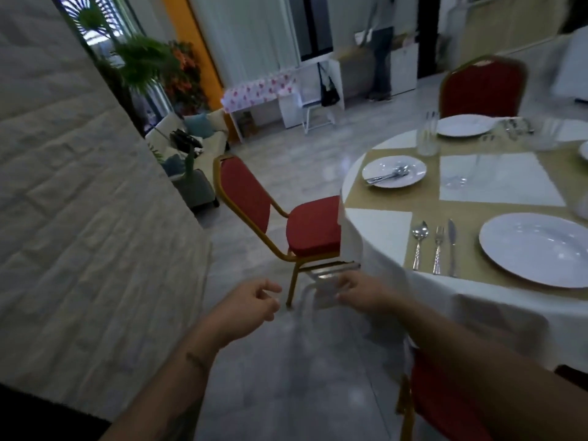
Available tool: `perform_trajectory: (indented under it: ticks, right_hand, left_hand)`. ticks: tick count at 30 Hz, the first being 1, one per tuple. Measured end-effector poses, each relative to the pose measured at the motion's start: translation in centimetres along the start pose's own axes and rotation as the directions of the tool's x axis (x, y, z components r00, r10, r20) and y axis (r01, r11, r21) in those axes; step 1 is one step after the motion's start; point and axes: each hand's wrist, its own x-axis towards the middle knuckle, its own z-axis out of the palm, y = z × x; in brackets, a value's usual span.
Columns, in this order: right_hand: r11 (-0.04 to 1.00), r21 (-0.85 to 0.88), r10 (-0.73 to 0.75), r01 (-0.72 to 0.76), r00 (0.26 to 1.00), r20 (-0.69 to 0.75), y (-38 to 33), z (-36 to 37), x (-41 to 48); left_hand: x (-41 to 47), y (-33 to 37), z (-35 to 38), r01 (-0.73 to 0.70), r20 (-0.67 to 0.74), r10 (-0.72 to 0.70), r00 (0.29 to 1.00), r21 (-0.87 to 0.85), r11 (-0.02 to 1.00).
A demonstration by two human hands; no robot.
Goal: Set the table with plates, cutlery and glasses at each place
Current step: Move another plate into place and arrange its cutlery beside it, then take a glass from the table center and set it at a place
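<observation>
**A clear glass in your right hand, low in the middle of the frame**

Your right hand (359,289) has its grip pinched on a clear glass (323,286). The glass is blurry and lies almost sideways in the air, over the floor, just left of the counter's edge. Your left hand (248,302) is near it, to the left, with a gap between. It holds nothing. Its fingers are curled loosely, half spread, and the thumb sits close to the fingertips.

To the right is the round counter (381,265) with a white cloth and tan mats. At the lower right a big white plate (537,249) lies on a mat. Just left of it, side by side, lie a knife (451,246), a fork (438,248) and a spoon (418,243).

Higher up, in the middle right of the frame, a smaller plate (394,171) has some cutlery (386,175) piled on top of it. Above it stands a tall glass (428,133). Behind that, a third plate (464,125) sits in front of a far red chair (483,87).

Another red chair (280,218) stands in the middle of the frame, beside the counter. A third red seat (439,405) shows at the bottom right, under your right arm.
</observation>
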Motion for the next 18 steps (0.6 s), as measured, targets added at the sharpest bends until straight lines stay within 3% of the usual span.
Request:
perform_trajectory:
  ticks: [2,9,18]
  right_hand:
    - [0.999,-0.049,0.016,-0.016,1.000,-0.009,0.0,0.1,0.6]
    - [0.971,0.063,0.238,-0.230,0.944,-0.229,0.8,-3.0,5.4]
    - [0.840,0.362,0.531,-0.404,0.751,-0.392,2.6,-5.3,9.4]
  left_hand:
    - [1.6,0.1,-1.1,-0.005,0.041,0.004,0.999,0.016,1.000]
    - [14.4,3.6,-5.6,-0.178,0.220,0.147,0.964,0.129,0.976]
    - [27.4,9.9,-6.7,-0.388,0.413,0.322,0.852,0.085,0.918]
